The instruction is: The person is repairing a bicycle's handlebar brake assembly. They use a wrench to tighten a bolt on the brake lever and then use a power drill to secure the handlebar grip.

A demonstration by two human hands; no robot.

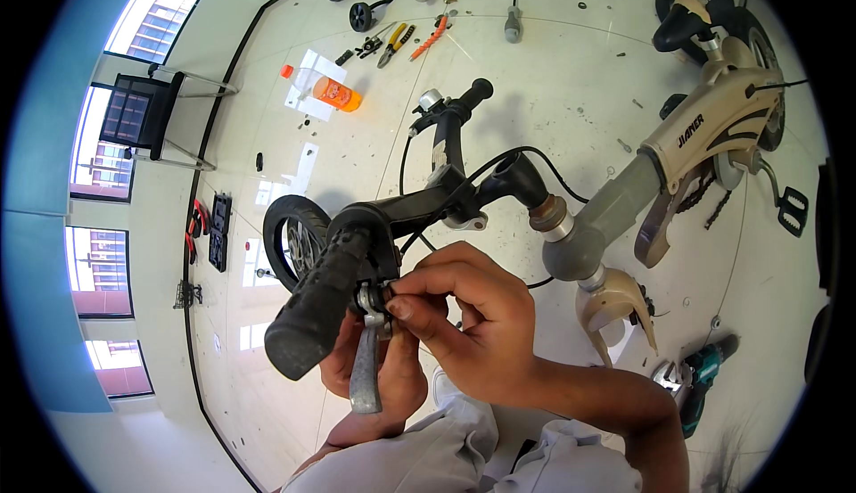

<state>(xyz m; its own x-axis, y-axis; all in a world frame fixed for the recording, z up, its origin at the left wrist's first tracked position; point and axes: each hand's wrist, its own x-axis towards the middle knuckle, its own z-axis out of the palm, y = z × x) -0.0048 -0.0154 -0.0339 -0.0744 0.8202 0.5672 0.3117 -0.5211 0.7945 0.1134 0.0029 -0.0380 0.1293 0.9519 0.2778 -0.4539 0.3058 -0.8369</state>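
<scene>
The black handlebar of a child's bicycle stands before me, its ribbed rubber grip pointing at me. Beside that grip hangs a silver brake lever on its clamp. My left hand, partly hidden behind the lever, is closed around it from below. At the lever's pivot, the thumb and forefinger of my right hand are pinched together; whatever lies between them is too small to make out. Black cable loops from the handlebar toward the beige frame, which lies to the right with its fork.
A loose wheel rests on the floor behind the grip. Farther off lie an orange drink bottle, pliers and a screwdriver. A green power drill is at the lower right; a chair stands at the left wall.
</scene>
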